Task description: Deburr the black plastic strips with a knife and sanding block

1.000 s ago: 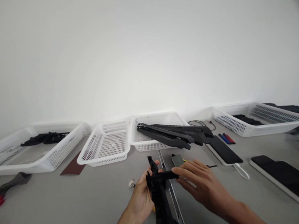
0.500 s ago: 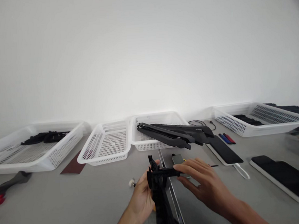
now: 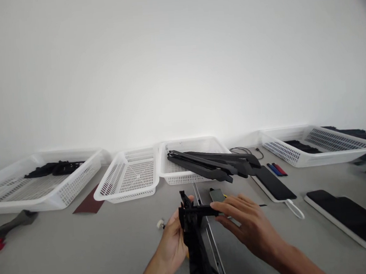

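My left hand (image 3: 174, 245) is closed around a long black plastic part (image 3: 197, 254), which runs toward me with its narrow end pointing away. In my right hand (image 3: 251, 220) is a black caliper (image 3: 203, 211), pinched between thumb and fingers. The caliper lies crosswise over the part, its jaws at the part's far end. A thin dark tip sticks out beyond my right hand. Whether both jaws touch the part I cannot tell. Behind the right hand lies a small grey-faced object with yellow on it (image 3: 217, 194), partly covered.
Long black parts (image 3: 201, 165) lie across a white basket (image 3: 186, 179). Other white baskets (image 3: 127, 197) (image 3: 56, 199) (image 3: 311, 159) line the wall. To the right are a black-topped white device (image 3: 350, 216), another with a white strap (image 3: 273, 182), and blue and red pieces (image 3: 277, 169). A small white knob (image 3: 160, 224) stands left.
Both hands, the caliper and the black part keep nearly the same pose. Another person's hand at the right edge has gone out of view. The whole view has shifted very slightly.
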Available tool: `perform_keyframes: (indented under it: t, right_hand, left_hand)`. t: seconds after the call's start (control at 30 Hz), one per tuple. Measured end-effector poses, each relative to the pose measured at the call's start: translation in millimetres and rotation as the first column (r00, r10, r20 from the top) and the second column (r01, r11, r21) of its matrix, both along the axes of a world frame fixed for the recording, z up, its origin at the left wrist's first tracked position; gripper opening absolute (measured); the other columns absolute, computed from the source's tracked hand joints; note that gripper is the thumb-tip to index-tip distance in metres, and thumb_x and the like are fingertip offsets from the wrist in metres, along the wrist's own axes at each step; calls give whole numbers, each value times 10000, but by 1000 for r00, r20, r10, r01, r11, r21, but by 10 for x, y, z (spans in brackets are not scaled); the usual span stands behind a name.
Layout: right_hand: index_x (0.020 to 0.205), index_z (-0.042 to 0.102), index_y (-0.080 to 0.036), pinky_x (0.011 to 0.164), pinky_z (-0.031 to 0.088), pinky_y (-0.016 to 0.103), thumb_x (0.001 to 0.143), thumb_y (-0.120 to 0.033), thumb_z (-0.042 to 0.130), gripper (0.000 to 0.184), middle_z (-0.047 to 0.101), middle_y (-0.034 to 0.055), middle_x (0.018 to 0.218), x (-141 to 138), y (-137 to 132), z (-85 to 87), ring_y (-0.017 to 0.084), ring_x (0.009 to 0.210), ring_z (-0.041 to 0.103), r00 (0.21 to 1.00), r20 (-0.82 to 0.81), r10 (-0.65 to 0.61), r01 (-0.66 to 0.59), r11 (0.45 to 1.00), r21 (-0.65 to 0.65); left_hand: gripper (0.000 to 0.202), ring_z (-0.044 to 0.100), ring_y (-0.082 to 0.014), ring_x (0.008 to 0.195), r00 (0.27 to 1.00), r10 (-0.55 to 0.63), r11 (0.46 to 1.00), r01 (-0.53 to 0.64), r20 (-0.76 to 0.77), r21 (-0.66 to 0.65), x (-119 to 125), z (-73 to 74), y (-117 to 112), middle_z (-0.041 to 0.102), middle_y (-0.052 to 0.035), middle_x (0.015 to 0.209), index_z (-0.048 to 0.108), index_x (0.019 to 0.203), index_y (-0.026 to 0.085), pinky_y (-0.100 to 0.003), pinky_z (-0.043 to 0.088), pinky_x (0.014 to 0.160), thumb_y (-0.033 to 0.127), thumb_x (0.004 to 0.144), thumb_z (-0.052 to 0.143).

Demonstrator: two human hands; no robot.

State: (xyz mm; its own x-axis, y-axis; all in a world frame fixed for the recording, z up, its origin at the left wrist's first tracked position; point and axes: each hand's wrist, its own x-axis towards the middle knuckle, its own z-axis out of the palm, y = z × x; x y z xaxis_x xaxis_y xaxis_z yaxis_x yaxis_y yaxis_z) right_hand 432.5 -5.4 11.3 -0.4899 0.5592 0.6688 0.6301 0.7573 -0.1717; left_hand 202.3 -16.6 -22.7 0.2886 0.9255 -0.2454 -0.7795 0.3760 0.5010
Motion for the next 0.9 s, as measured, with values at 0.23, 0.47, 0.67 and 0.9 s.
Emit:
perform_keyframes:
  t: [0.23, 0.47, 0.67, 0.9]
  right_hand:
    - [1226, 683, -258, 670, 602, 306, 1088, -361, 597, 193, 817, 45, 952, 35, -127, -204, 217, 762, 791, 963, -206, -172, 128, 970, -208]
    - [951, 685, -275, 381, 395, 236, 991, -380, 647, 118, 643, -94, 495, 246, -358, -962, 185, 375, 671, 920, -31, -391, 362, 876, -317]
    - [1215, 764, -257, 616, 621, 313, 1049, -306, 596, 241, 854, 75, 1051, 33, -375, -1037, 248, 788, 843, 898, -93, -430, 395, 881, -260]
    - [1148, 842, -218, 881, 624, 386, 1054, -591, 555, 479, 823, 118, 1068, -224, -677, -1023, 283, 980, 784, 818, -489, -302, -176, 678, -713]
  left_hand:
    - [483, 685, -123, 671, 1000, -3, 999, 2, 14, 45, -17, 27, 41, 785, -37, 870, 815, 1229, 144, -182, 543, 582, 232, 781, 973]
    - [473, 588, -86, 644, 998, 52, 996, -50, -28, 74, -75, 95, 79, 718, 3, 866, 806, 1237, 150, -162, 507, 566, 329, 823, 946]
    - [463, 591, -89, 643, 992, 80, 996, -77, -94, 33, -94, 116, 102, 743, -2, 899, 794, 1262, 162, -160, 495, 529, 293, 840, 931]
    - [549, 617, -91, 598, 988, 127, 992, -126, -89, 21, -108, 63, 155, 750, 14, 898, 753, 1322, 166, -178, 478, 456, 265, 818, 946]
